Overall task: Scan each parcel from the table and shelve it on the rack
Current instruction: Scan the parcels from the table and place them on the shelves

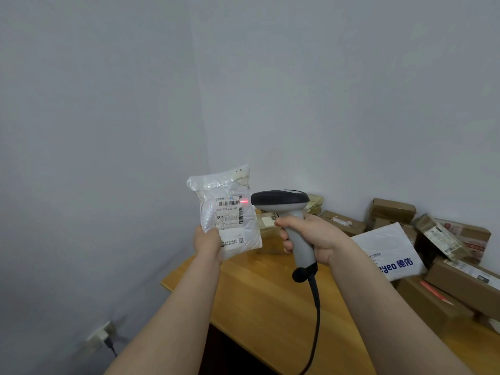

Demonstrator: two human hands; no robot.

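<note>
the left grip (207, 243) pinches the white poly-bag parcel (230, 228) upright above the desk (270, 307), its barcode (229, 203) turned toward the handheld scanner (281, 203) clasped in the right grip (311, 238), so the red beam (244, 202) lands on it.

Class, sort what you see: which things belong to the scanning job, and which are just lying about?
Job: white parcel in left hand; scanner in right hand; white mailer and brown boxes waiting on the table.
Lying about: wall socket and its plug.
</note>
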